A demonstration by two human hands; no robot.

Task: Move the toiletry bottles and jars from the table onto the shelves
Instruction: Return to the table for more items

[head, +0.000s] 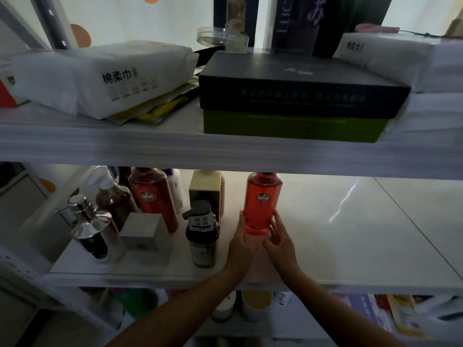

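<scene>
The red bottle [263,201] stands upright on the middle shelf [363,246], right of a dark pump bottle [201,236]. The left hand [240,240] and right hand [280,237] flank its base, each grip loose, with near-straight fingers touching its sides.

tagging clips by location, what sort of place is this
Probably a home storage rack for toiletries: a red bottle and pump bottles on the middle shelf, tissue packs and boxes above.
</scene>
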